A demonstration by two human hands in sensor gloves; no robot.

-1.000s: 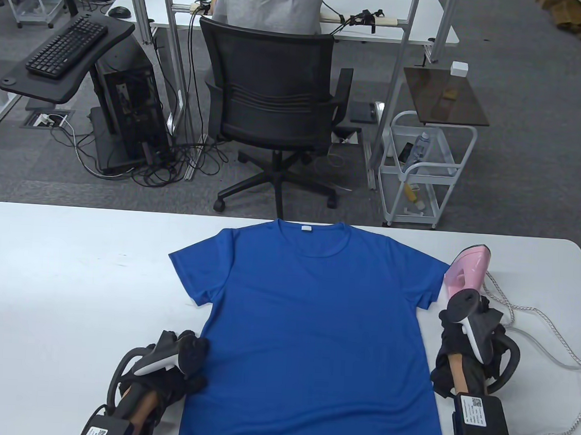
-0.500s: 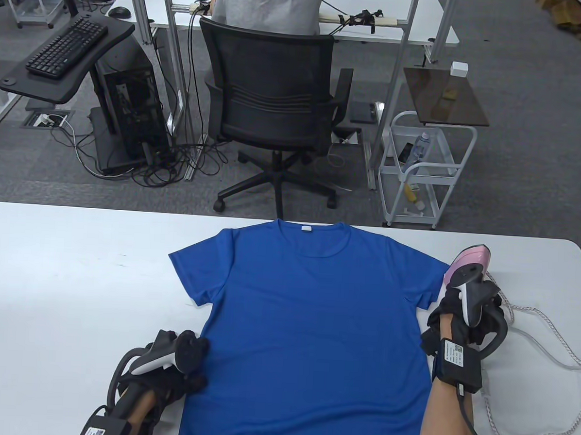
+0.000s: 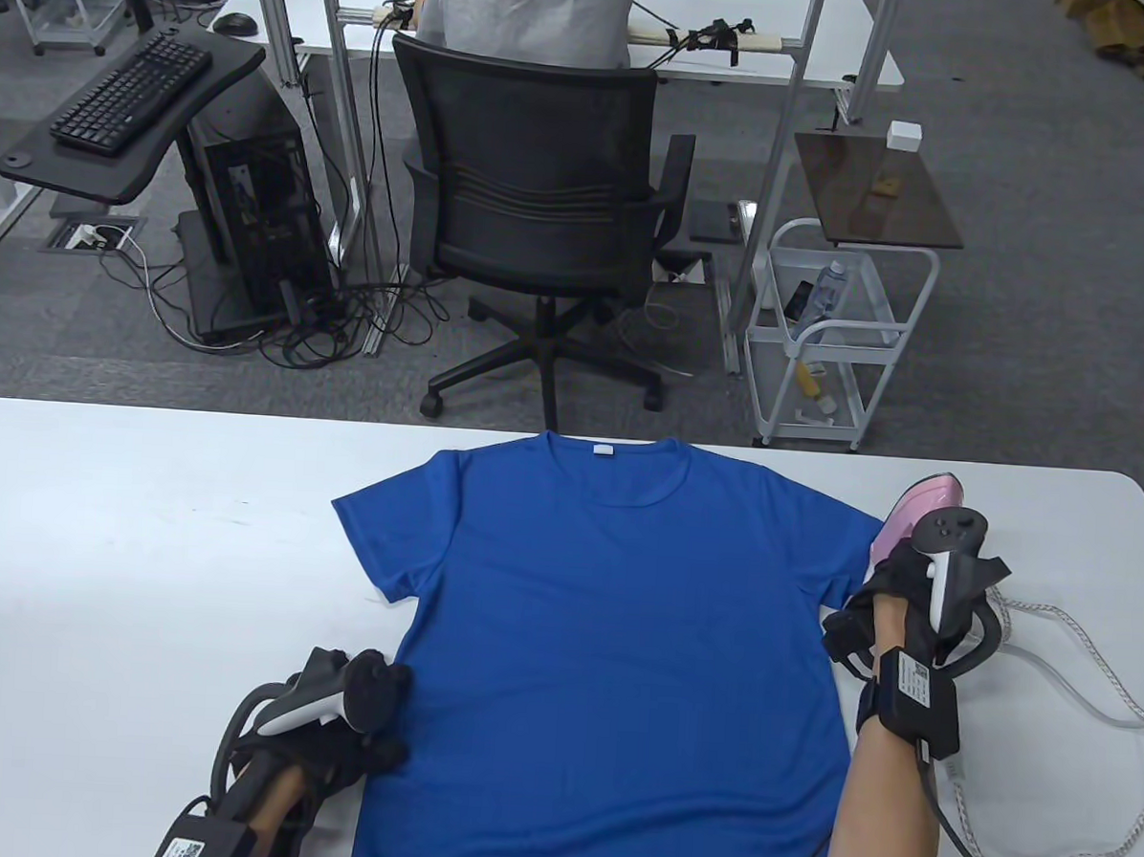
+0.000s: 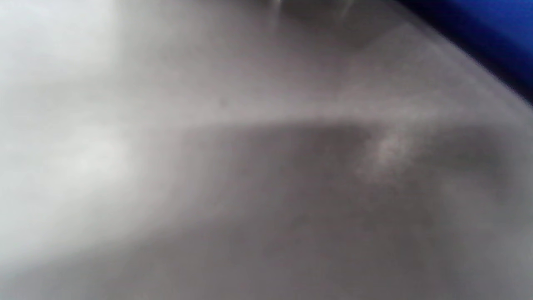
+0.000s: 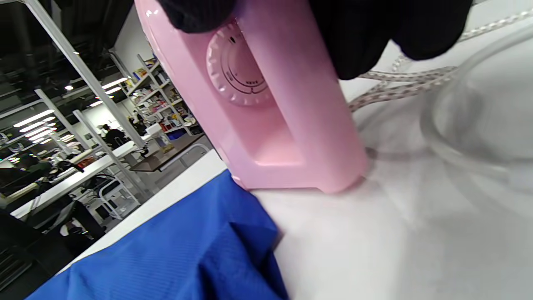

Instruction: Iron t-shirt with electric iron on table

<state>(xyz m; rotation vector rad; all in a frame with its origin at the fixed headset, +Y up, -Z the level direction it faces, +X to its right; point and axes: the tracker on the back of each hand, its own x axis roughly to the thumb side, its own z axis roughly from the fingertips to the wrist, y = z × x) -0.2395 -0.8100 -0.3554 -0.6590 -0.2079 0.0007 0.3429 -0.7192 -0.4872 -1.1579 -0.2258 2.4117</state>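
A blue t-shirt (image 3: 619, 623) lies flat on the white table (image 3: 145, 540), collar at the far edge. A pink electric iron (image 3: 916, 507) stands upright on its heel just right of the shirt's right sleeve. My right hand (image 3: 895, 572) grips its handle. In the right wrist view the black gloved fingers (image 5: 370, 37) curl round the top of the iron (image 5: 275, 125), above its dial, with the sleeve (image 5: 166, 250) touching its base. My left hand (image 3: 385, 752) rests on the table at the shirt's lower left edge, holding nothing. The left wrist view is a blur of table with a strip of shirt (image 4: 491, 25).
The iron's braided cord (image 3: 1094, 705) loops over the table to the right of my right arm and trails behind the iron (image 5: 399, 77). Beyond the far table edge stand an office chair (image 3: 536, 206) and a white trolley (image 3: 835, 337).
My right hand has moved away from me along the shirt's right side to the iron and curled round its handle. The left hand, shirt and iron have stayed put.
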